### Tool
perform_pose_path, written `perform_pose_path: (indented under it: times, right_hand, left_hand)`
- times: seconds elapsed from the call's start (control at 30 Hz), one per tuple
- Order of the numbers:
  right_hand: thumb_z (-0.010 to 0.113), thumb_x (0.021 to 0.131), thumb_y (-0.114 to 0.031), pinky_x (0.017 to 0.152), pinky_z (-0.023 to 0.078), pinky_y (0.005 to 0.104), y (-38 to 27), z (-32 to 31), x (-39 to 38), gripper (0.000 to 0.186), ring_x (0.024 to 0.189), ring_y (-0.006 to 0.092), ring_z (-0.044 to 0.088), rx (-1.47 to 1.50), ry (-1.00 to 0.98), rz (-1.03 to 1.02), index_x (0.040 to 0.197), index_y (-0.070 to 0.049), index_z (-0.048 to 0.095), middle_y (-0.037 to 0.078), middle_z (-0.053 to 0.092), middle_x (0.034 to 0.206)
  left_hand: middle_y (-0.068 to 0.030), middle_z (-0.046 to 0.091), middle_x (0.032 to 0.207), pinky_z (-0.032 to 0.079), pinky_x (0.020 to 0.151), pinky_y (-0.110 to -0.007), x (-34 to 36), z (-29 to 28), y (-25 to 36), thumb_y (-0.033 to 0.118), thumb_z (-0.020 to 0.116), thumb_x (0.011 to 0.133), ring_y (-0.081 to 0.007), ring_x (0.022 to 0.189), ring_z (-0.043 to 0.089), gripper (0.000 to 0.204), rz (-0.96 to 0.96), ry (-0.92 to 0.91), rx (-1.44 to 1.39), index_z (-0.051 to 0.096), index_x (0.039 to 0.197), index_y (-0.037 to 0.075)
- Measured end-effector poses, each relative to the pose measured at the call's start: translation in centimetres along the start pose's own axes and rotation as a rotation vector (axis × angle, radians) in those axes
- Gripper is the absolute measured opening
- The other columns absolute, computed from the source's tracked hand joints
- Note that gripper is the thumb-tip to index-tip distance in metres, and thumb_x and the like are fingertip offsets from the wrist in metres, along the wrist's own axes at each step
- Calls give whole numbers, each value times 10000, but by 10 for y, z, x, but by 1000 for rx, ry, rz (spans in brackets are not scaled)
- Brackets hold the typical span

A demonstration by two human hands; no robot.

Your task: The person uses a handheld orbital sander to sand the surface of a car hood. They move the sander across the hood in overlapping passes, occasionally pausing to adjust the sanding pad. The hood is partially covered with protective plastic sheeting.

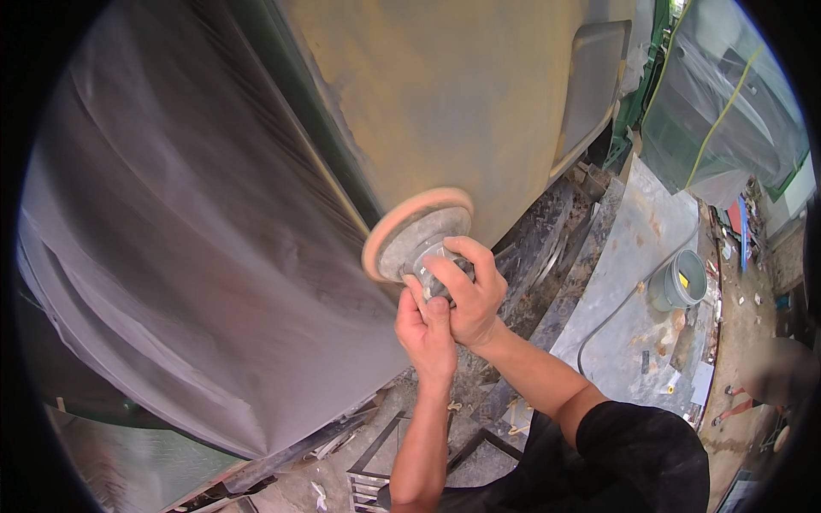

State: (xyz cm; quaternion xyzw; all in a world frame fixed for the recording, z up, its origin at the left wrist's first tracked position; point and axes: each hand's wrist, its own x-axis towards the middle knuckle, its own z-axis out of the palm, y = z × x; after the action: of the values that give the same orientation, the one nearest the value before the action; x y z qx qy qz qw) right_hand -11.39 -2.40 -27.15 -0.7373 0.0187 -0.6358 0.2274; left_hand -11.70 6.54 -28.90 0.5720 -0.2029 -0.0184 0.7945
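Observation:
A round disc sander [415,239] with a wide orange-edged pad is held against the lower edge of a yellowish-grey, patchy body panel [445,94]. My right hand [476,291] wraps over the sander's grey body, fingers curled on top. Just below it, my left hand [428,338] grips the sander's near end, thumb pressed along it. The pad's rim looks slightly smeared, and its working face is hidden against the panel. Left of the pad, a dark green strip [321,128] borders the panel.
Thin plastic sheeting [222,248] covers the left side. On the right, a grey bucket [677,280] stands on a grey sheet [629,248] beside a dark cable [590,340]. A black metal frame [376,453] lies below my hands. More sheeting [718,94] hangs at the upper right.

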Motion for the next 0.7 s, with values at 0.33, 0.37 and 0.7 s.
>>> perform_pose_path:
  times: [0.33, 0.37, 0.7]
  right_hand:
    - [803, 814, -292, 624, 566, 352, -15, 2, 30, 286, 792, 273, 680, -2, 9, 10, 1058, -152, 750, 102, 657, 1114]
    - [804, 814, -290, 622, 566, 351, -6, -1, 8, 283, 790, 272, 679, -7, -12, 7, 1055, -153, 750, 101, 658, 1114]
    - [797, 806, -257, 640, 566, 368, -1, 7, 5, 285, 817, 273, 684, 1, 23, 8, 1069, -159, 745, 89, 654, 1118]
  left_hand:
    - [0, 665, 1019, 487, 778, -224, 11, 2, 26, 389, 601, 1087, -58, 885, 586, 416, -2, 17, 49, 621, 1196, -11]
    - [0, 665, 1022, 487, 780, -224, 1, -3, 2, 391, 607, 1084, -59, 886, 587, 416, -8, 15, 78, 622, 1199, -9]
    - [7, 653, 998, 477, 776, -233, 8, -1, 4, 374, 568, 1105, -64, 888, 566, 392, 52, 33, 119, 636, 1173, -6]
